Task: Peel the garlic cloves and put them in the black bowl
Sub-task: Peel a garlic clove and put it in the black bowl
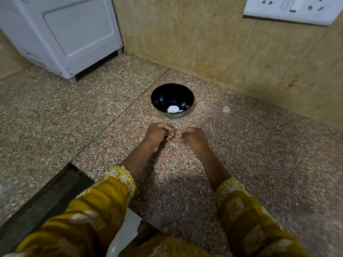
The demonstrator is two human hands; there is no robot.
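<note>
Small pale garlic clove [173,134] is pinched between both hands, low over the speckled granite bench [241,145]. Left hand [156,134] grips it steady; right hand [193,139] nips at it, probably lifting skin. 1 pale scrap [173,144] lies beneath. Round black plastic bowl [161,96] sits just beyond, within easy reach, holding peeled cloves [173,109].

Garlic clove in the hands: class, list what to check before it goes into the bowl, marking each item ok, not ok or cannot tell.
1. Left hand and right hand both pinch the clove: ok.
2. Clove fully peeled: cannot tell, too small.
3. Bowl upright on the counter: ok.
4. Room left in bowl: ok, few cloves inside.
5. Nothing between hands and bowl: ok.
</note>
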